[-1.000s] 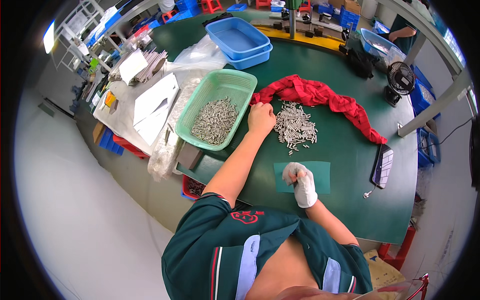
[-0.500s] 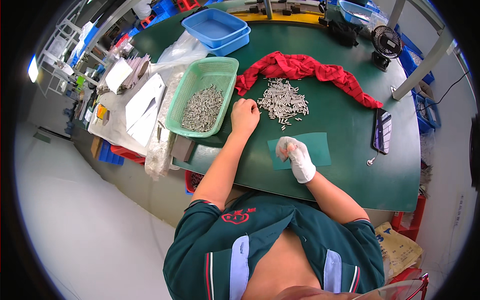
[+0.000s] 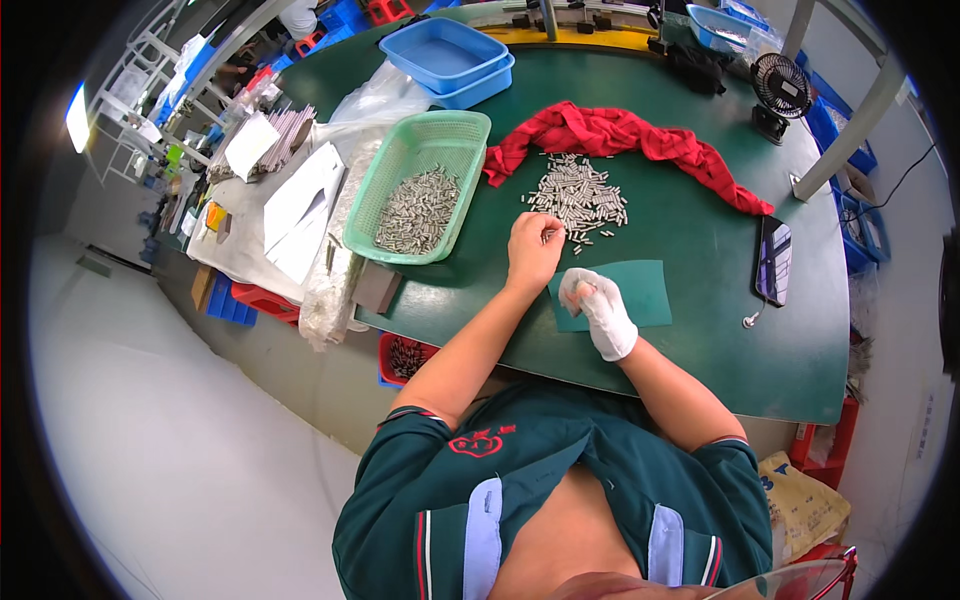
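Note:
My bare left hand (image 3: pixel 535 250) is at the near left edge of a loose pile of small metal pins (image 3: pixel 578 197), its thumb and fingers closed together. Whether a pin sits between the fingertips is too small to make out. My right hand (image 3: pixel 598 308) wears a white glove with some fingertips bare. Its fingers are curled shut above a thin green sheet (image 3: pixel 648 290) on the table, and what they hold, if anything, is hidden. Left of my left hand stands a pale green mesh basket (image 3: pixel 360 215) with many more metal pins (image 3: pixel 418 212) in it.
A crumpled red cloth (image 3: pixel 640 140) curves behind the pile. Blue trays (image 3: pixel 445 55) are stacked at the back. On the right lie a phone (image 3: pixel 773 262) and, farther off, a small black fan (image 3: pixel 780 88). A grey block (image 3: pixel 377 288) sits by the table's left edge.
My left hand has moved right, from beside the basket to the near edge of the pin pile. My right hand stays over the green sheet. The whole view has shifted slightly.

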